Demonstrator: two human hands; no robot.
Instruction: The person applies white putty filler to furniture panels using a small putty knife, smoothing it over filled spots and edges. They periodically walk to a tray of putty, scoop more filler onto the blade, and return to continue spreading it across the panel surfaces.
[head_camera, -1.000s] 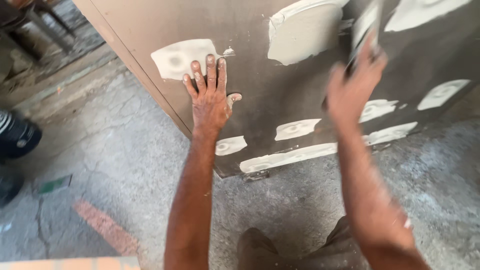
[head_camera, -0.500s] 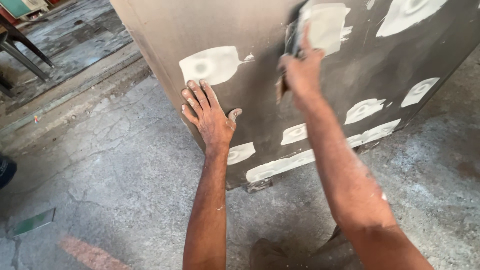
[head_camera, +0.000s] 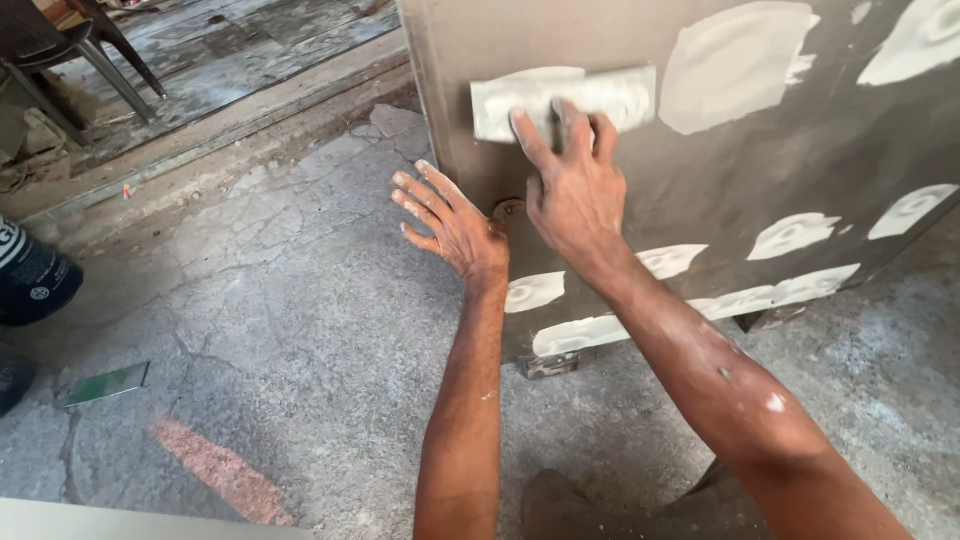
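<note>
Up at panel (head_camera: 700, 200) edge, right hand (head_camera: 575, 195)

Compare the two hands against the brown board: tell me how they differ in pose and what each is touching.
The right hand is raised, fingers pressing a wide flat blade against the brown board, over a pale filler patch. The left hand sits lower at the board's edge, fingers spread and holding nothing. The right hand's fingers lie together; the left's are fanned apart. Both are dusted with pale filler and reach toward the same board.
</note>
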